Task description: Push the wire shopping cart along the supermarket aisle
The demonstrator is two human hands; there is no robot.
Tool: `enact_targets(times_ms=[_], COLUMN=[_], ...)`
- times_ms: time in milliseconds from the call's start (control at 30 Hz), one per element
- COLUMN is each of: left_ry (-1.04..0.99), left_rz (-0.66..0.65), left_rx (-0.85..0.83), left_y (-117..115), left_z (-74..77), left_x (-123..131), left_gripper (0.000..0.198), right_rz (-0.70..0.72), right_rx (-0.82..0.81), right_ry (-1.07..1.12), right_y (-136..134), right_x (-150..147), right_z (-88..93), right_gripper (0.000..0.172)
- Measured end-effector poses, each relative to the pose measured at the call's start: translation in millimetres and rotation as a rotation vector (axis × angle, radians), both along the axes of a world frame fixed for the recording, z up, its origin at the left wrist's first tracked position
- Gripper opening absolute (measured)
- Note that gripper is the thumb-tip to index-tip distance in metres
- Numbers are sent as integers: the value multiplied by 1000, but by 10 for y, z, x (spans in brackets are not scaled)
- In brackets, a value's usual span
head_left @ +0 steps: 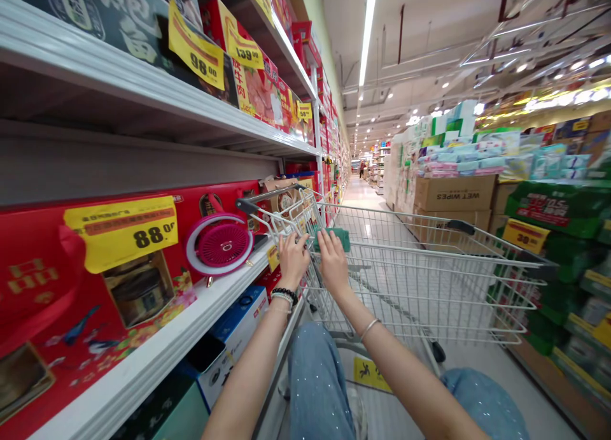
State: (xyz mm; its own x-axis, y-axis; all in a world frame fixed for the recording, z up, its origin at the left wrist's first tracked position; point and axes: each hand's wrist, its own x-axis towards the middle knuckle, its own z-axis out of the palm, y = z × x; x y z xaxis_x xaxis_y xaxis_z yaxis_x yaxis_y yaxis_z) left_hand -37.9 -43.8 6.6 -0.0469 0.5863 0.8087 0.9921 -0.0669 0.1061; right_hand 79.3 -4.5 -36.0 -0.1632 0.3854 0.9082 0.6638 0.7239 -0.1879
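My left hand (292, 260) is raised near the end of a wire shopping cart (429, 262), its fingers apart and pointing away from me. Dark beads and a pale bracelet circle its wrist. Close beside it, my right hand (333, 262) has its fingers stretched out over a small green piece (341, 238) at the cart's wire side. Whether that piece is a cloth or part of the cart, I cannot tell. On the shelf to the left stands a round magenta fan (219, 244) with a white rim.
Red gift boxes (95, 312) with a yellow price tag (124, 231) line the left shelf (191, 319). Blue boxes (243, 319) sit below. My knees (317, 376) are bent under my arms. Cartons (453, 193) and green packs (548, 204) are stacked on the right; an aisle runs ahead.
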Motion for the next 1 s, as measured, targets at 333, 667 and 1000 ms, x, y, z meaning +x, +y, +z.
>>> enact_targets(times_ms=[333, 667, 1000], left_ry=[-38, -60, -130], left_rz=[-110, -151, -123], left_rx=[1, -10, 76], left_y=[29, 27, 165], left_z=[2, 21, -60], left_x=[-62, -37, 59], left_gripper=[55, 50, 46], right_rz=[43, 54, -229], right_rx=[73, 204, 92], right_ry=[-74, -292, -142], right_y=[30, 280, 518], right_x=[-41, 706, 2332], right_z=[-64, -85, -449], right_gripper=[63, 58, 69])
